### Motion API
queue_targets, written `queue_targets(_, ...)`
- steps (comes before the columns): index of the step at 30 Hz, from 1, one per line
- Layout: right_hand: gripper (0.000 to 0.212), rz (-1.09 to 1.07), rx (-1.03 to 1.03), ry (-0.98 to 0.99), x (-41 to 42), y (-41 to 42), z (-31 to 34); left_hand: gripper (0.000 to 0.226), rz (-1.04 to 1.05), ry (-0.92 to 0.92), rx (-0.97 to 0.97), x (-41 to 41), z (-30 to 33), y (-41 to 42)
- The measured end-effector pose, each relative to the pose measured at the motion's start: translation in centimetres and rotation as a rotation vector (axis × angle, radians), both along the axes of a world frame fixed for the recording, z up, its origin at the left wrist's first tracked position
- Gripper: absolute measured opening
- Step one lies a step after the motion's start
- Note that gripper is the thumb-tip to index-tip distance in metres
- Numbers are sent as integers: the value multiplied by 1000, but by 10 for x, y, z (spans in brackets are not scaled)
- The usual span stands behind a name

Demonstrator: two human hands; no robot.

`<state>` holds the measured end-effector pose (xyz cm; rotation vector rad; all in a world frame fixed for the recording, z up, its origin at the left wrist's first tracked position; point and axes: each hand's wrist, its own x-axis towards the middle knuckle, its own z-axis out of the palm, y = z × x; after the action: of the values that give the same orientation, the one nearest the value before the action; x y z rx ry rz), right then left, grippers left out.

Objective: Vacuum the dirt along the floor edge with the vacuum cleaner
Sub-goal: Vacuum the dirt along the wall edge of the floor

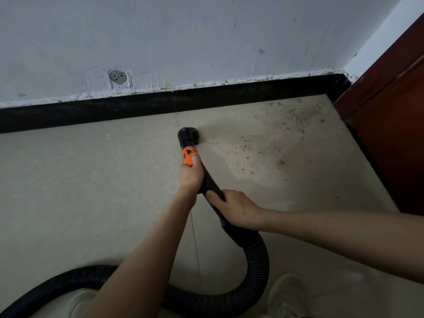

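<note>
Beige tile floor [91,180] has dirt [286,125] in its far right corner by the black skirting [114,109]. Left hand [190,175] grips the wand [207,180] by the orange collar [188,156]; right hand [236,210] wraps it lower, nozzle [188,134] down.

Both forearms are bare, with no sleeves, watch or rings showing on the left hand [190,175] or right hand [236,208]. Pale, light-coloured shoes [288,294] cover the feet.

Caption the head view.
Both hands steer the vacuum nozzle toward dirt near the black baseboard.
</note>
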<state>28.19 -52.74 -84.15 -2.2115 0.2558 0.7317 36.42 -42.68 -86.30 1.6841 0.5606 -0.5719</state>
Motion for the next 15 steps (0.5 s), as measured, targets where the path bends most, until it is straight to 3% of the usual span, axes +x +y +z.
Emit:
queue_targets(6, 48, -28, 15, 31, -28, 1, -5, 36, -26, 11, -43, -26, -5, 4)
queue_targets(12, 40, -192, 187, 151, -38, -11, -4, 37, -95, 14, -91, -35, -3, -17)
queue_targets(15, 39, -232, 131, 110, -40, -15, -3, 36, -138, 21, -120, -32, -1, -27)
